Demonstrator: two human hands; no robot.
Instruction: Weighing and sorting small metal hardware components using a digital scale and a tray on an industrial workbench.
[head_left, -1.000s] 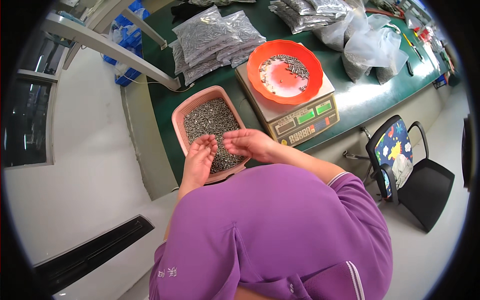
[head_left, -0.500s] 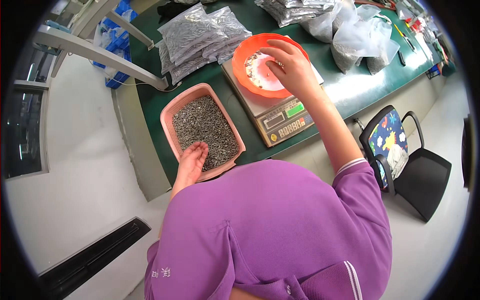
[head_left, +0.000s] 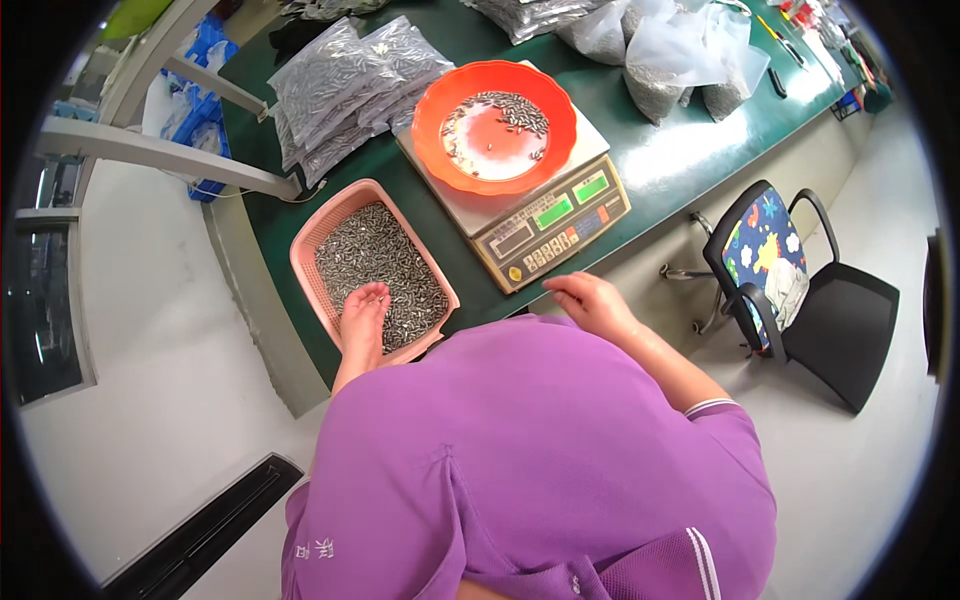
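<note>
My left hand [head_left: 363,316] is cupped over the near part of a pink plastic basket [head_left: 307,262], its fingers curled together around a few small metal pieces, partly hidden. Many short silvery metal pieces [head_left: 372,255] fill the basket. At the table's front edge, before the scale, my right hand [head_left: 590,302] hovers with loosely bent fingers, the thumb apart and nothing seen in it. An orange bowl [head_left: 432,120] with a scalloped rim sits on the pan of a digital scale [head_left: 550,225]. More metal pieces [head_left: 515,112] lie in it, mostly toward its far right side.
Stacked clear bags of metal pieces [head_left: 345,85] lie behind the basket. Tied plastic bags [head_left: 665,65] stand at the far right of the green table [head_left: 690,150]. A metal frame post [head_left: 170,160] reaches in from the left. A patterned office chair [head_left: 765,250] stands right.
My right hand has drawn back from above the bowl to the table's front edge. A cluster of metal pieces now shows in the bowl. My left hand stays over the basket.
</note>
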